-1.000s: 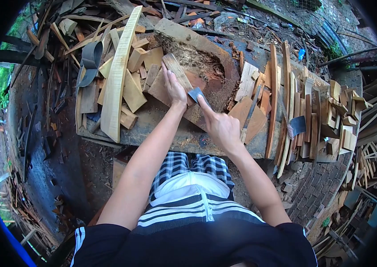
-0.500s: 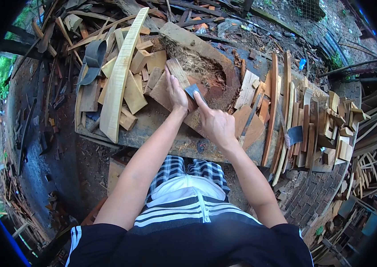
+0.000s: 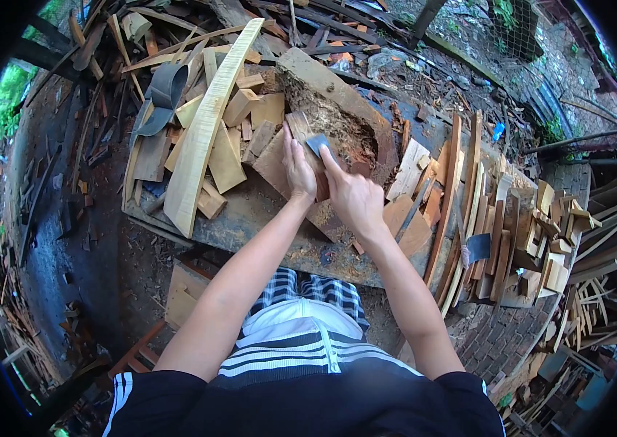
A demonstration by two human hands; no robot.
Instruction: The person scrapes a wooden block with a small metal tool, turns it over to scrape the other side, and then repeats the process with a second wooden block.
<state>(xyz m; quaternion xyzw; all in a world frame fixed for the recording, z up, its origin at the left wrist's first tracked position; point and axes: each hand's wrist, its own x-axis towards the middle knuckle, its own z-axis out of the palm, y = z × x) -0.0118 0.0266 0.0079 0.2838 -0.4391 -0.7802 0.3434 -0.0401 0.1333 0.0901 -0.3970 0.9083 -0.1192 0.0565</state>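
While R fingers [image 3: 329, 158] press sandpaper [image 3: 315, 143], L [image 3: 298, 164] straight

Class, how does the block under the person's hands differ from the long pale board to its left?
The board is far longer than the block. The board is pale yellow, the block browner. The left hand lies against the block, and the right hand has a finger on a dark sheet over it; neither hand touches the board. Both are wooden.
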